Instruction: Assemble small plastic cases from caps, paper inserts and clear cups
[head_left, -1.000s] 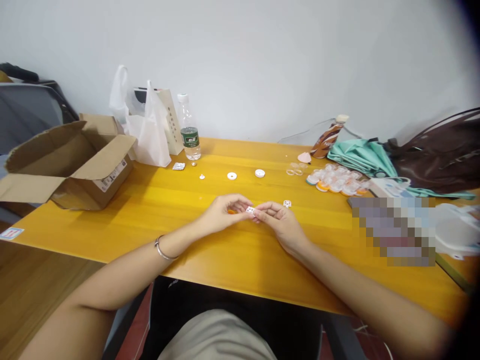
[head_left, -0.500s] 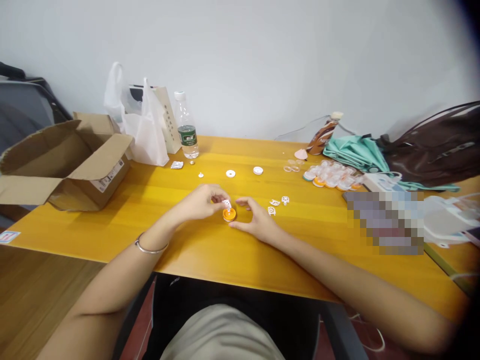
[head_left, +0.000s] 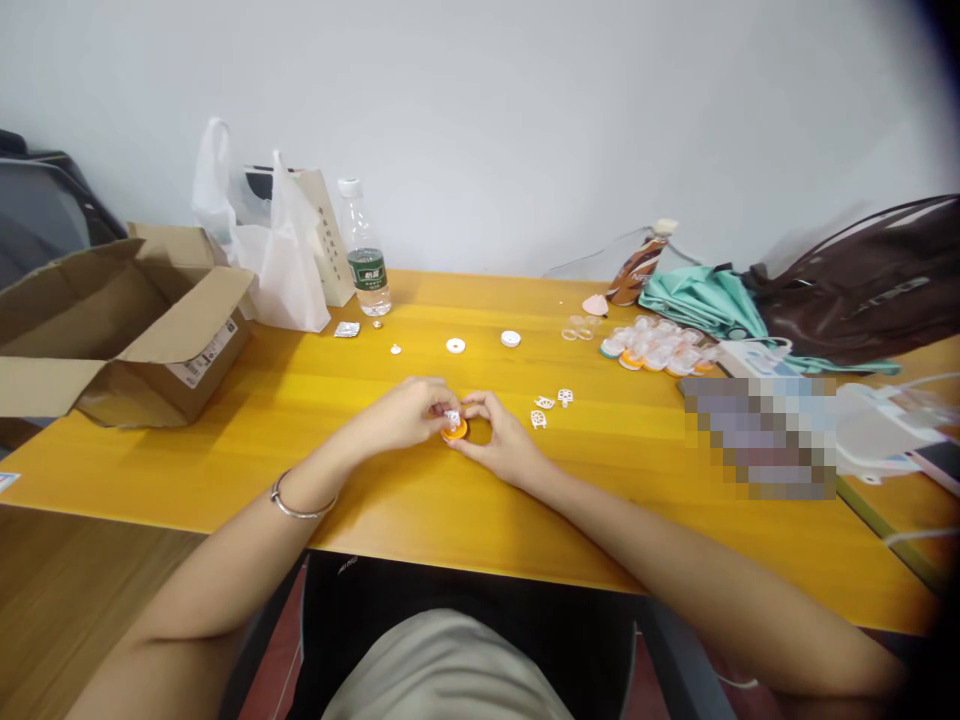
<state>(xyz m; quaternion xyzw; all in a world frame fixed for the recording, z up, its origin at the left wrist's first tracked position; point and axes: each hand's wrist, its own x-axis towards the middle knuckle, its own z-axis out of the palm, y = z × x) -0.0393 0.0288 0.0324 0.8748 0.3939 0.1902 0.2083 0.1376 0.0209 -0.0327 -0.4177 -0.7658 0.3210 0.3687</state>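
My left hand point(head_left: 420, 412) is closed, pinching a small white openwork plastic piece point(head_left: 451, 418) between thumb and fingertips. That piece is at the top of a round orange plastic part point(head_left: 456, 434) on the table. My right hand point(head_left: 504, 440) curves round the orange part from the right, its thumb at the near edge and its fingers at the far side. Three similar white openwork pieces point(head_left: 538, 419) lie just right of this hand. Farther back are a white ring point(head_left: 455, 346), a white round cap-like part point(head_left: 511, 339) and a tiny white piece point(head_left: 395, 349).
An open cardboard box point(head_left: 161, 345) stands left, near a white plastic bag point(head_left: 289, 260) and a water bottle point(head_left: 367, 265). Toward the right are clear rings point(head_left: 580, 328), several clear-domed round parts point(head_left: 660, 347), a brown bottle point(head_left: 639, 268), teal cloth point(head_left: 701, 300) and a brown bag point(head_left: 862, 285).
My right hand has closed in on the orange part, its fingers now around it. The white piece in my left hand has come down lower onto the orange part. The view has shifted slightly.
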